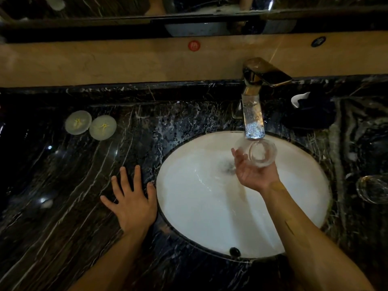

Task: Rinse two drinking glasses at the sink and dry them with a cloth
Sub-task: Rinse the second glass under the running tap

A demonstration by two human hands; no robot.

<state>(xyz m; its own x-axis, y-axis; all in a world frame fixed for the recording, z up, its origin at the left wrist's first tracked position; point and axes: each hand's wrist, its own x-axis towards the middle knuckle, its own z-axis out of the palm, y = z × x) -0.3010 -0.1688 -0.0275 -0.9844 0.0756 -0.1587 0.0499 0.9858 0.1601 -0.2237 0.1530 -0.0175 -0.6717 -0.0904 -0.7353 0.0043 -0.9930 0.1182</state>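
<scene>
My right hand [255,174] holds a clear drinking glass [261,153] over the white oval sink [210,217], tilted with its mouth toward me, right under the spout of the metal faucet [255,97]. Water runs down into the basin toward the drain. A second glass [372,189] stands on the dark marble counter to the right of the sink. A dark cloth [310,114] lies bunched on the counter right of the faucet. Flat on the counter at the sink's left rim rests my left hand [131,199], fingers spread, holding nothing.
Two round pale coasters [90,124] lie side by side on the counter [63,185] at the far left. A beige backsplash with a red sticker [193,45] runs behind, with a mirror above. The counter near the basin is splashed with water.
</scene>
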